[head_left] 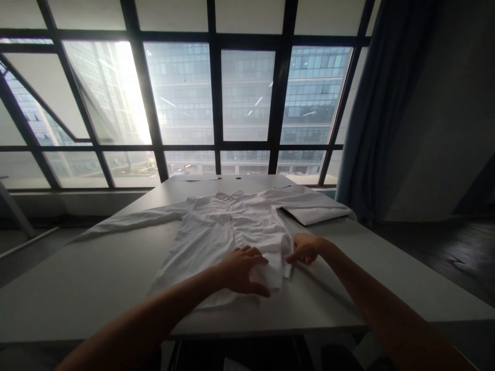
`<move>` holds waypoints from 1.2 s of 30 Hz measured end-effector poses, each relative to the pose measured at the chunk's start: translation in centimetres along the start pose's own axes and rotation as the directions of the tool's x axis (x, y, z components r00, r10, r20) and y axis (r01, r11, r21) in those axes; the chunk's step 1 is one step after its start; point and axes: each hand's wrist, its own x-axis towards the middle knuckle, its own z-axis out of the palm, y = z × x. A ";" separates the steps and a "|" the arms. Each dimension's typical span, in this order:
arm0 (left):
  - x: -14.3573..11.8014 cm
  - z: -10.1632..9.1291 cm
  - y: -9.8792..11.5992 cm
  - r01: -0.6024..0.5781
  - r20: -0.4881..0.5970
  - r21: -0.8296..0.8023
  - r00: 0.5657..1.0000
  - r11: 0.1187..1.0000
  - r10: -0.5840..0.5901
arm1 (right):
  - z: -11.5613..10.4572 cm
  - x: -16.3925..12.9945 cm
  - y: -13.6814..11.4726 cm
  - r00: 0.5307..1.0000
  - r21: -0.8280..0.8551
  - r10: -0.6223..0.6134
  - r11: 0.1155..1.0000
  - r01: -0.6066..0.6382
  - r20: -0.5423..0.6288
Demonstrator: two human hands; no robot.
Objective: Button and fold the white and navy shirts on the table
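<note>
A white button-up shirt (232, 226) is lying front-up in the middle of the grey worktop (77, 278), its collar pointing toward the window (247, 93). The left hand (242, 269) is pressing flat, fingers spread, on the shirt's lower hem. The right hand (305, 248) is pinching the shirt's right hem edge. No writing is readable.

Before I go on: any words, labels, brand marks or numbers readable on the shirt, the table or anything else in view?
None can be read. The white shirt under the left hand and right hand shows no tag or print. The table bears no markings. The building beyond the window shows no legible sign.
</note>
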 end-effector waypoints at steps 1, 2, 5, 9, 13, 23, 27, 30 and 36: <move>0.0 0.2 0.5 0.000 0.014 0.017 1.000 1.000 0.000 | -0.1 -0.1 -0.3 1.000 0.026 0.015 1.000 -0.015 0.003; -0.1 0.3 0.8 0.008 0.014 0.031 1.000 0.999 -0.008 | -0.3 -0.2 -0.6 1.000 0.071 0.022 0.997 -0.023 0.004; -0.1 0.6 1.2 0.016 -0.029 0.032 0.999 0.999 -0.015 | -1.5 -1.1 -1.3 0.999 0.313 -0.038 0.949 0.041 -0.015; -0.2 0.8 0.6 0.022 -0.109 -0.059 0.994 0.998 -0.028 | -3.1 -2.0 -0.6 1.000 0.550 -0.024 0.835 0.028 -0.014; 0.3 1.0 -1.9 0.197 -0.325 -0.357 0.890 0.913 -0.319 | -3.4 -1.6 0.6 1.000 0.547 0.020 0.837 -0.026 0.017; 4.1 -0.8 -3.8 0.190 -0.396 -0.686 0.711 0.702 -0.580 | -1.5 -3.5 -3.0 0.942 -0.144 -0.302 0.949 0.281 -0.150; 5.1 -1.4 -3.9 0.170 -0.423 -0.673 0.710 0.720 -0.563 | 0.8 -4.8 -4.4 0.913 -0.402 -0.334 0.888 0.222 -0.233; 4.5 -1.9 -4.2 0.171 -0.437 -0.612 0.741 0.772 -0.510 | 0.3 -5.6 -4.0 0.885 -0.486 -0.361 0.854 0.188 -0.292; -2.9 -3.5 -3.0 0.254 -0.056 -0.195 0.961 0.947 -0.269 | -4.9 -7.0 -2.9 0.793 -0.385 -0.424 0.885 0.261 -0.438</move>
